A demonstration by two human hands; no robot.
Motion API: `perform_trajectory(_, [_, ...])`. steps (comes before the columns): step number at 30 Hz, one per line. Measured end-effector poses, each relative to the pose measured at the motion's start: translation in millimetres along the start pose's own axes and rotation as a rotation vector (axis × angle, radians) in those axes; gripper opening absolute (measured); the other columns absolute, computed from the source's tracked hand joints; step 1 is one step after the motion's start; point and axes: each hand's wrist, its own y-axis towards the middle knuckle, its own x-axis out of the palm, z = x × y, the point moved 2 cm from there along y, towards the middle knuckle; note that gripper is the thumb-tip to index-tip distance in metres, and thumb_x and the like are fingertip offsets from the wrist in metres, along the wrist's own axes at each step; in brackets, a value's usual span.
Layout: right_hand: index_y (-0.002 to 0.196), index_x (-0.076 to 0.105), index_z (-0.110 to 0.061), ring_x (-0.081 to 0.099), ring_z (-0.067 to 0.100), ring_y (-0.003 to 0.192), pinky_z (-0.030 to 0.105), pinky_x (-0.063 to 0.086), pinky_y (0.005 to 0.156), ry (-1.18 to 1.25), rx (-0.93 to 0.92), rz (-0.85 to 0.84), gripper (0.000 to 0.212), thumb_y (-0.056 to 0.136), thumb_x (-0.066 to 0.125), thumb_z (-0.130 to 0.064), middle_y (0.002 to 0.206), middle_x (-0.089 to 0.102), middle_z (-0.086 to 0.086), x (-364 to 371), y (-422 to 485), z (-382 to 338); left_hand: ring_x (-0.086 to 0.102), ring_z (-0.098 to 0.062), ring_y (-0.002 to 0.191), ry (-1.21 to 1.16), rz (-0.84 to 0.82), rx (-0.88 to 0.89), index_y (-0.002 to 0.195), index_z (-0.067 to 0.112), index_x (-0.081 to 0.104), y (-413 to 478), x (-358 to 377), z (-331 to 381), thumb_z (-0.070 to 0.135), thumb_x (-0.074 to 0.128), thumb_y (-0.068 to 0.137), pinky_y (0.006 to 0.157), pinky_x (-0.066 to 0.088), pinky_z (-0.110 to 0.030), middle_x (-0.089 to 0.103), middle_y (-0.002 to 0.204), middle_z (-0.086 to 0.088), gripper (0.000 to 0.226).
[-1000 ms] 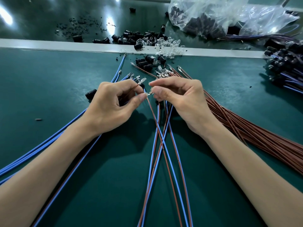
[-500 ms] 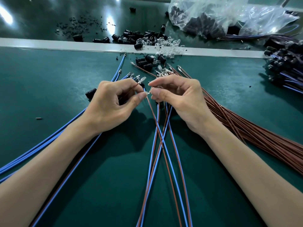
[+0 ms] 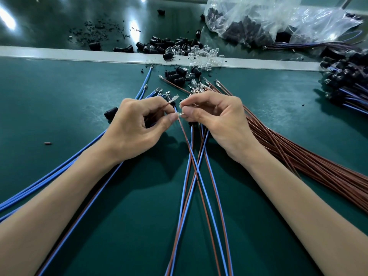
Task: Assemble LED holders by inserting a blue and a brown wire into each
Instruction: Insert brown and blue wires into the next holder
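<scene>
My left hand [image 3: 135, 126] curls round a black LED holder with a clear LED tip [image 3: 172, 99] poking out above its fingers. Its thumb meets my right hand [image 3: 215, 118], whose thumb and forefinger pinch the metal terminal of a brown wire [image 3: 186, 142] at the gap between the hands. Several blue and brown wires [image 3: 196, 176] hang crossed below both hands toward me. How far the terminal sits in the holder is hidden by the fingers.
Loose blue wires [image 3: 59, 168] lie at the left, a bundle of brown wires [image 3: 310, 162] at the right. Black holders [image 3: 175, 73] and clear LEDs [image 3: 205, 54] lie by the grey strip. A plastic bag [image 3: 258, 18] and finished assemblies [image 3: 344, 80] sit far right.
Both hands have stayed nearly in place; the right hand's fingertips have closed slightly toward the left thumb with the brown wire's end.
</scene>
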Motion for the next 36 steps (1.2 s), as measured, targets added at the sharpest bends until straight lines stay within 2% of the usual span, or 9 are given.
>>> perform_trajectory(3, [0.085, 0.07, -0.013, 0.067, 0.008, 0.067, 0.019, 0.054, 0.069, 0.005, 0.009, -0.022, 0.016, 0.08, 0.07, 0.003, 0.071, 0.071, -0.006, 0.1, -0.6, -1.6, 0.044, -0.024, 0.052, 0.004, -0.006, 0.0, 0.077, 0.01, 0.062, 0.1, 0.2, 0.6, 0.02, 0.061, 0.086, 0.049, 0.037, -0.032, 0.051, 0.054, -0.008, 0.013])
perform_trajectory(7, [0.089, 0.071, -0.013, 0.067, 0.007, 0.064, 0.018, 0.054, 0.068, -0.001, 0.013, -0.03, 0.018, 0.079, 0.071, 0.003, 0.07, 0.071, -0.006, -1.0, -1.8, -2.6, 0.043, -0.023, 0.051, -0.002, -0.008, -0.012, 0.078, 0.016, 0.06, 0.3, -0.2, 1.0, 0.022, 0.061, 0.085, 0.05, 0.036, -0.031, 0.05, 0.054, -0.006, 0.009])
perform_trajectory(12, [0.098, 0.071, -0.008, 0.067, 0.002, 0.068, 0.013, 0.052, 0.068, -0.059, 0.001, -0.011, 0.025, 0.076, 0.075, 0.0, 0.074, 0.071, -0.009, -0.6, -3.0, -2.3, 0.043, -0.027, 0.052, -0.036, -0.018, -0.059, 0.078, 0.014, 0.063, 0.4, -1.4, 0.4, 0.024, 0.059, 0.086, 0.05, 0.037, -0.038, 0.054, 0.057, -0.013, 0.013])
perform_trajectory(17, [0.099, 0.071, -0.012, 0.066, 0.0, 0.072, 0.015, 0.052, 0.071, -0.151, -0.034, -0.007, 0.025, 0.075, 0.076, -0.004, 0.079, 0.069, -0.008, 1.2, -2.4, -1.5, 0.041, -0.03, 0.053, -0.064, -0.035, -0.079, 0.077, 0.016, 0.061, 0.7, -1.3, 1.7, 0.025, 0.058, 0.086, 0.051, 0.034, -0.04, 0.052, 0.058, -0.016, 0.013])
perform_trajectory(21, [0.097, 0.073, -0.009, 0.065, 0.0, 0.075, 0.016, 0.051, 0.073, -0.274, -0.126, 0.018, 0.02, 0.078, 0.075, -0.008, 0.083, 0.069, -0.006, 1.7, -3.1, -2.5, 0.04, -0.033, 0.055, -0.073, -0.043, -0.098, 0.077, 0.009, 0.063, 1.0, -1.4, 1.6, 0.025, 0.057, 0.086, 0.052, 0.034, -0.043, 0.052, 0.06, -0.023, 0.02])
perform_trajectory(25, [0.096, 0.074, -0.006, 0.064, 0.002, 0.079, 0.017, 0.049, 0.076, -0.347, -0.193, 0.023, 0.022, 0.075, 0.078, -0.011, 0.084, 0.07, -0.003, 1.3, -2.6, -4.4, 0.035, -0.013, 0.052, -0.103, -0.048, -0.12, 0.074, 0.018, 0.06, 0.8, -2.5, 2.2, 0.024, 0.057, 0.086, 0.05, 0.031, -0.035, 0.047, 0.056, -0.008, 0.014])
perform_trajectory(27, [0.096, 0.074, -0.007, 0.063, 0.001, 0.076, 0.018, 0.049, 0.075, -0.343, -0.186, 0.014, 0.025, 0.072, 0.079, -0.011, 0.082, 0.069, -0.003, 1.7, -2.6, -4.0, 0.035, -0.007, 0.052, -0.122, -0.052, -0.137, 0.074, 0.016, 0.061, 0.4, -2.2, 1.8, 0.023, 0.058, 0.086, 0.048, 0.03, -0.029, 0.047, 0.057, 0.0, 0.014])
perform_trajectory(31, [0.096, 0.073, -0.008, 0.064, 0.005, 0.073, 0.027, 0.056, 0.072, -0.31, -0.18, 0.012, 0.024, 0.073, 0.079, -0.008, 0.08, 0.069, 0.001, 2.0, -3.0, -3.0, 0.034, -0.003, 0.05, -0.144, -0.064, -0.155, 0.072, 0.02, 0.06, 0.3, -1.6, 2.9, 0.023, 0.058, 0.086, 0.047, 0.028, -0.017, 0.045, 0.055, 0.007, 0.014])
perform_trajectory(36, [0.094, 0.073, -0.004, 0.068, 0.011, 0.067, 0.028, 0.059, 0.066, -0.303, -0.243, 0.028, 0.017, 0.078, 0.075, -0.005, 0.078, 0.068, 0.0, 4.5, -5.5, -4.9, 0.032, 0.0, 0.046, -0.181, -0.064, -0.168, 0.073, 0.01, 0.06, 0.2, -2.3, 3.1, 0.022, 0.057, 0.086, 0.045, 0.025, -0.012, 0.044, 0.053, 0.012, 0.018])
